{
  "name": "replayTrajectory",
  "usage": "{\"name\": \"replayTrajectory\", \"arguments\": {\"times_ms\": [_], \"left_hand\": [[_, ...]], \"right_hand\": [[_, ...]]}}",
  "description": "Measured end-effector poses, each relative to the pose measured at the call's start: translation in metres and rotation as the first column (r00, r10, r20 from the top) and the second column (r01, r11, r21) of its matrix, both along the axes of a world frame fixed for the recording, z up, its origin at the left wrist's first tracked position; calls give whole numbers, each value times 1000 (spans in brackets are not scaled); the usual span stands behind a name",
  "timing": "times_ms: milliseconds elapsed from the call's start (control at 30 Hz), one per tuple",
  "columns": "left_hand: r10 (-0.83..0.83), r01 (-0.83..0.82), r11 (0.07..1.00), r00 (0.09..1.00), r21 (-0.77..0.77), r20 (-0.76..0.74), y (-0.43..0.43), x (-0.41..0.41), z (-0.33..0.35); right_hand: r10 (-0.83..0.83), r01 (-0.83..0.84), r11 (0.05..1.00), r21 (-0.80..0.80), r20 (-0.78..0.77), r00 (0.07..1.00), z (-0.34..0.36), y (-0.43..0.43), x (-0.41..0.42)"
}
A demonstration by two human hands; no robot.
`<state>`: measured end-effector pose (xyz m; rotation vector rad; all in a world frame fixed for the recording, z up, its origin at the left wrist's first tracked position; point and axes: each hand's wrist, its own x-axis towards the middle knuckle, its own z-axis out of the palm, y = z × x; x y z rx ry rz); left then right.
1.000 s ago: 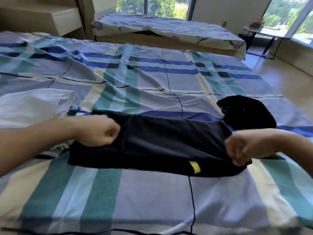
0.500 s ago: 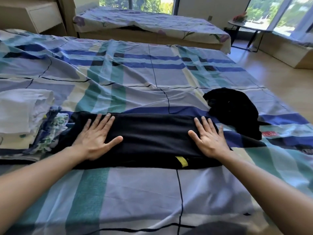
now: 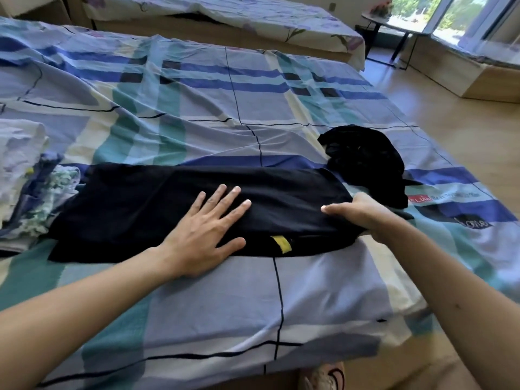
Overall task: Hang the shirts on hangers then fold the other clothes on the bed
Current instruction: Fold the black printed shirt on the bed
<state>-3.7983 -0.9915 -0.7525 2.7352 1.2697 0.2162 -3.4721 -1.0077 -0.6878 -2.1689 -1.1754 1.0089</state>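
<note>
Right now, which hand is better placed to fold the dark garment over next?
The right hand: it already grips the right end of the dark garment, ready to carry it across. The left hand lies flat at the middle, pinning the fabric.

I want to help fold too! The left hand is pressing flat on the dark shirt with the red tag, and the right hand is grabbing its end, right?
Almost. The tag is yellow, not red, as the head view shows. The rest holds: the left hand presses flat on the dark garment and the right hand grips its end.
</note>
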Motion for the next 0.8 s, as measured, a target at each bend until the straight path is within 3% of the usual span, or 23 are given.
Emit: {"name": "replayTrajectory", "arguments": {"times_ms": [133,233,300,333,400,467,533,600,733,800], "left_hand": [[11,-17,996,997,-82,-80,2,2,0],[27,-37,960,999,-278,-41,5,6,16],[102,-36,881,988,-471,115,7,9,38],[177,-17,838,954,-546,243,9,10,51],[407,45,733,771,-679,490,12,9,76],[610,151,588,562,-795,558,15,0,99],[697,276,504,430,-818,574,19,-14,112],[738,355,447,373,-821,563,22,-28,123],[777,404,414,309,-816,548,21,-57,142],[798,313,440,294,-842,526,22,-71,142]], "right_hand": [[-24,-5,997,-79,-366,930,4,2,2],[-18,3,999,-38,-398,917,16,7,-6],[50,-26,997,72,-357,933,35,11,-20],[97,-56,990,128,-344,934,45,13,-30],[198,-130,965,227,-309,930,66,14,-52],[308,-233,923,305,-226,924,85,15,-82],[409,-343,864,368,-114,906,99,15,-112],[519,-445,795,412,-84,851,107,14,-146],[753,-635,651,416,-252,608,97,14,-201],[766,-635,643,428,-334,550,86,22,-212]]}}
